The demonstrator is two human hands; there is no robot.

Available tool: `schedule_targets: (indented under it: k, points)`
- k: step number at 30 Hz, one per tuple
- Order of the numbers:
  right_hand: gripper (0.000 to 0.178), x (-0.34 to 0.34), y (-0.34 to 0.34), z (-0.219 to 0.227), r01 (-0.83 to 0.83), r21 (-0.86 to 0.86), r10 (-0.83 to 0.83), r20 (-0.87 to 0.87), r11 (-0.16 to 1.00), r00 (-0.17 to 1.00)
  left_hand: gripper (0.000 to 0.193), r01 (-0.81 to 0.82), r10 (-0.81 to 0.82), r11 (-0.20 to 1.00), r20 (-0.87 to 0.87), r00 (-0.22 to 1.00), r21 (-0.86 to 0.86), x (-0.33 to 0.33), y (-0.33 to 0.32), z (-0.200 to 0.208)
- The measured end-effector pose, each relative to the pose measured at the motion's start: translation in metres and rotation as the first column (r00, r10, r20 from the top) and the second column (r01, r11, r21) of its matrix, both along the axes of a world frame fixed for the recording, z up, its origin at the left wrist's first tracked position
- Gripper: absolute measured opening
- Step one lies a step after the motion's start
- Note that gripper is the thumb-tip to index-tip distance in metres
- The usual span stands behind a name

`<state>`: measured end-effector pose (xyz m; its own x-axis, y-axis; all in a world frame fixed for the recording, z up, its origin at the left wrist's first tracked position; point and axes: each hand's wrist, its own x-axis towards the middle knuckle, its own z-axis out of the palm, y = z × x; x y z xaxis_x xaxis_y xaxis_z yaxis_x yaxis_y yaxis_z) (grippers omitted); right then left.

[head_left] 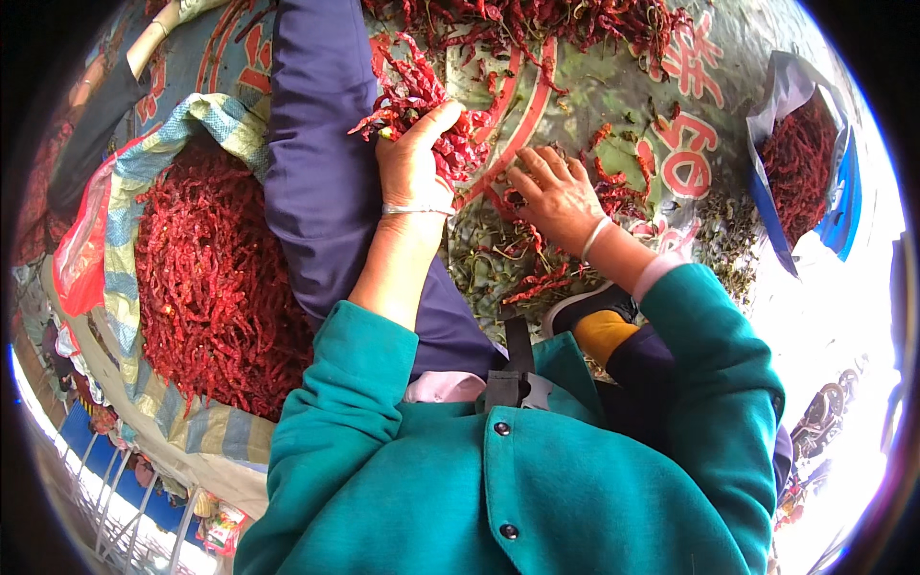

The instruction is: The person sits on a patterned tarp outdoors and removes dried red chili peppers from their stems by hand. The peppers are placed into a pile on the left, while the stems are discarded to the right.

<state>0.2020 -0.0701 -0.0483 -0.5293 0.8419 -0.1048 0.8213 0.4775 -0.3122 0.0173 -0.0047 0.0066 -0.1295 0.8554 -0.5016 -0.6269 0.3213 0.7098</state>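
A bunch of dried red chilies is gripped in my left hand, its thumb lying over them, above my outstretched leg. To the right, my right hand hovers over or rests on the printed sheet; which of the two I cannot tell. Its fingers are slightly bent and apart, with nothing visible in them. Loose chilies and scattered stems lie just below that hand. More loose chilies are spread to its right, beside a green leaf-like patch.
A striped woven sack full of dried chilies stands left of my leg. At the far right is a blue-and-white bag of chilies. A heap of chilies lies at the far edge. Another person's arm reaches in at upper left.
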Motion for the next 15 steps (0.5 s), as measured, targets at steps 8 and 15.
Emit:
schedule_targets:
  k: [8, 15]
  points:
    - [0.044, -0.045, 0.11, -0.02, 0.1, 0.293, -0.127, 0.073, 0.951, 0.989, 0.016, -0.026, 0.029, 0.998, 0.054, 0.998, -0.048, -0.004, 0.003, 0.002]
    - [0.045, 0.02, 0.023, 0.009, -0.181, 0.017, 0.18, 0.056, 0.983, 0.982, 0.018, -0.018, 0.02, 1.0, 0.093, 0.996, -0.016, -0.003, 0.007, 0.008]
